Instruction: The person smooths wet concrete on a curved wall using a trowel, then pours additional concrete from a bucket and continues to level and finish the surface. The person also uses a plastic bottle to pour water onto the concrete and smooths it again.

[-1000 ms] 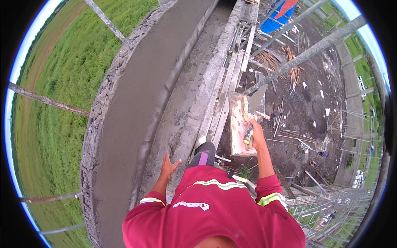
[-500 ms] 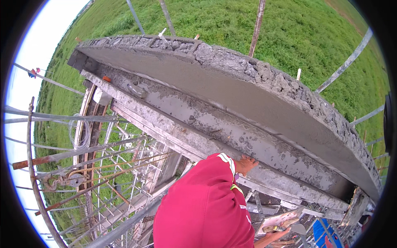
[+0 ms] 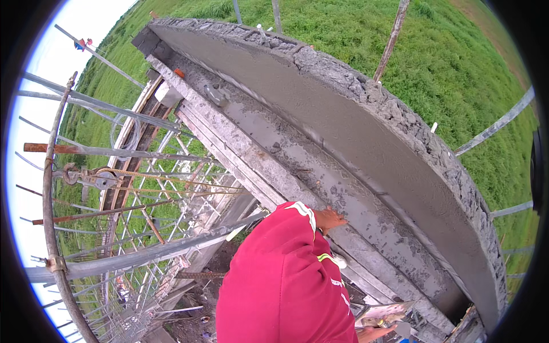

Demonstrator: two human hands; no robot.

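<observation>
My left hand [image 3: 330,219] reaches out of a red sleeve [image 3: 269,268]. It rests on the near concrete rim [image 3: 280,177] of a long trough, its fingers lying over the edge. Low in the view, partly behind the sleeve, my right hand [image 3: 374,334] is closed round what looks like a trowel, whose grey blade [image 3: 403,330] shows past the fingers. A pale board [image 3: 384,311] with mortar smears lies against this hand; how it is held is hidden. Beyond the trough stands a curved wall [image 3: 343,128] with smooth grey plaster inside and a rough top.
Wet grey mortar [image 3: 297,151] covers the trough floor, where a clear plastic bottle [image 3: 216,95] and an orange piece [image 3: 179,73] lie. Metal scaffold pipes [image 3: 148,254] and a rope pulley [image 3: 103,179] are at the left. Grass [image 3: 446,68] spreads far below.
The view has turned, so the trough and wall slope more steeply down to the right. My left hand stays on the rim. My right hand, trowel and board sit lower in the view.
</observation>
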